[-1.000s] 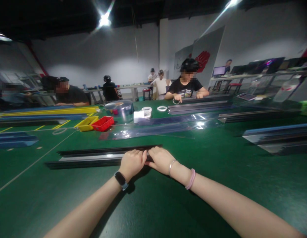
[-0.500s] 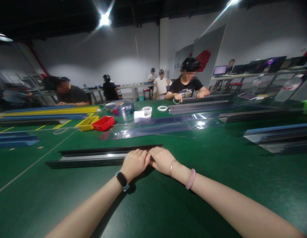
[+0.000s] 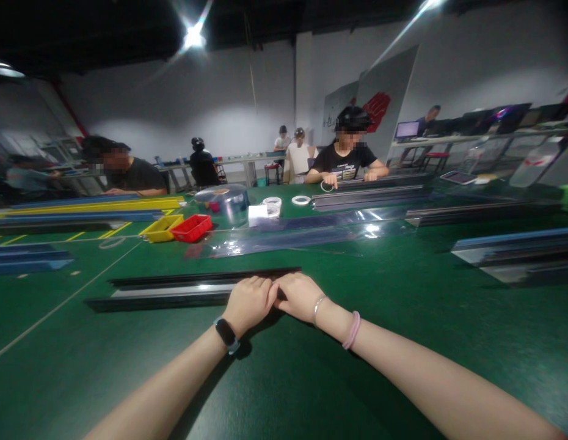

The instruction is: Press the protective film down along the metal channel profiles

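A long black channel-shaped profile (image 3: 174, 299) with a pale strip along its inside lies across the green table (image 3: 128, 366) in front of me. At its right end my left hand (image 3: 250, 302) is closed over the profile, fingers curled down out of sight. Right beside it, touching it, my right hand (image 3: 300, 296) is closed round the same end. Both sets of fingertips are hidden, so any small part between them cannot be made out.
Clear plastic strips (image 3: 302, 235) lie beyond the profile. A red bin (image 3: 192, 228), a yellow bin (image 3: 162, 228) and a clear roll (image 3: 233, 205) stand farther left. Blue and black profiles (image 3: 522, 256) lie at right. A co-worker (image 3: 343, 156) works across the table.
My hands and the black profile have hardly moved; my right hand shows only a very slight shift. In the background, two people have moved their heads slightly.
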Tool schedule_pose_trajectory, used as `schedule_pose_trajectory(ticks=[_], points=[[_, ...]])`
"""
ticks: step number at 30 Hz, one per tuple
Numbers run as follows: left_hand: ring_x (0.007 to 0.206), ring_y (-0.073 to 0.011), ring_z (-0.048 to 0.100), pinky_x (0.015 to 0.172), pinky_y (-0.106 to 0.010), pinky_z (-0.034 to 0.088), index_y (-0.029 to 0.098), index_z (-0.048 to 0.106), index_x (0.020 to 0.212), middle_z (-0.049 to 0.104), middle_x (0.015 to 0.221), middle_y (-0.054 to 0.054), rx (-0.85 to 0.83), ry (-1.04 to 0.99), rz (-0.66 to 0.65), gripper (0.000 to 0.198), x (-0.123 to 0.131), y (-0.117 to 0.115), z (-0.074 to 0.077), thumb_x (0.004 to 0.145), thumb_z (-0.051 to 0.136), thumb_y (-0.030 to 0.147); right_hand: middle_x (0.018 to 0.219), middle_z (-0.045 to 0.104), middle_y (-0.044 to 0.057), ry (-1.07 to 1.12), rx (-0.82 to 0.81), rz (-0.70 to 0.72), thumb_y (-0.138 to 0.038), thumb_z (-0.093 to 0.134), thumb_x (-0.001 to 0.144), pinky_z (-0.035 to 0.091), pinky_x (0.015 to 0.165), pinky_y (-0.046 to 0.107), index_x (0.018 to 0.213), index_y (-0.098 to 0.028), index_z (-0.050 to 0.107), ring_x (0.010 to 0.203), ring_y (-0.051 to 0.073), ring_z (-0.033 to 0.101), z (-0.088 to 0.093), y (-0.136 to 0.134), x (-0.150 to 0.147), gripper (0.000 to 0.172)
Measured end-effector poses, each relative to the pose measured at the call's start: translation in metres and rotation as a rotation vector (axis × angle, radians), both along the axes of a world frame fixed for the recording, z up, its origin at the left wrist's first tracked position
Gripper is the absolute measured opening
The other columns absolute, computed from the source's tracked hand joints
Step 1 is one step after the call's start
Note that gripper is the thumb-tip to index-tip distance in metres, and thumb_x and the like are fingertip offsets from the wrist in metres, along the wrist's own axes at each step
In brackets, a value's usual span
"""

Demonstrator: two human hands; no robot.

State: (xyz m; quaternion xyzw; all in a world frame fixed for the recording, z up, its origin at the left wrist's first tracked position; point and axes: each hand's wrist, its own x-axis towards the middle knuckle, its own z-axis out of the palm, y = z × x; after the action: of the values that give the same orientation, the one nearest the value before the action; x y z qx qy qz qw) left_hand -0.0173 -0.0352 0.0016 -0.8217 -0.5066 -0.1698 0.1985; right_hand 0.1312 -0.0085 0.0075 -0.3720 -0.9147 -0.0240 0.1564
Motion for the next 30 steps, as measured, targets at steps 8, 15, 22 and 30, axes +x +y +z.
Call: schedule_pose_trajectory(ticks=[8, 15, 22, 30], points=[[0.064, -0.0159, 0.050, 0.061, -0.030, 0.035, 0.017, 0.052, 0.068, 0.055, 0.064, -0.004, 0.006, -0.016, 0.003, 0.031, -0.001, 0.000, -0.001, 0.085, 0.029, 0.030, 0.078, 0.062, 0.007, -0.013, -0.020, 0.001, -0.044, 0.039, 0.078, 0.037, 0.070, 0.027, 0.078, -0.016, 0.057, 0.075, 0.018, 0.056, -0.004, 0.007, 0.000, 0.033], [0.063, -0.0158, 0.050, 0.061, -0.029, 0.035, 0.017, 0.052, 0.066, 0.055, 0.063, -0.004, 0.014, -0.014, 0.003, 0.032, -0.001, -0.001, 0.000, 0.085, 0.030, 0.030, 0.073, 0.063, 0.008, -0.033, 0.002, 0.016, -0.048, 0.040, 0.078, 0.038, 0.066, 0.025, 0.072, -0.015, 0.058, 0.070, 0.018, 0.058, -0.002, 0.010, 0.000, 0.038], [0.064, -0.0161, 0.051, 0.061, -0.030, 0.036, 0.017, 0.052, 0.068, 0.055, 0.064, -0.005, 0.005, -0.017, 0.008, 0.032, -0.001, -0.001, -0.001, 0.085, 0.029, 0.030, 0.071, 0.063, 0.008, -0.035, 0.042, 0.044, -0.050, 0.041, 0.076, 0.038, 0.063, 0.026, 0.070, -0.015, 0.057, 0.066, 0.017, 0.058, -0.004, 0.014, 0.001, 0.039], [0.064, -0.0159, 0.051, 0.062, -0.029, 0.036, 0.017, 0.052, 0.070, 0.056, 0.065, -0.004, -0.011, -0.032, -0.001, 0.031, -0.002, 0.000, -0.001, 0.085, 0.029, 0.031, 0.079, 0.061, 0.005, 0.075, 0.022, 0.071, -0.043, 0.043, 0.078, 0.037, 0.067, 0.024, 0.093, -0.018, 0.049, 0.076, 0.016, 0.056, -0.010, 0.008, 0.004, 0.030]])
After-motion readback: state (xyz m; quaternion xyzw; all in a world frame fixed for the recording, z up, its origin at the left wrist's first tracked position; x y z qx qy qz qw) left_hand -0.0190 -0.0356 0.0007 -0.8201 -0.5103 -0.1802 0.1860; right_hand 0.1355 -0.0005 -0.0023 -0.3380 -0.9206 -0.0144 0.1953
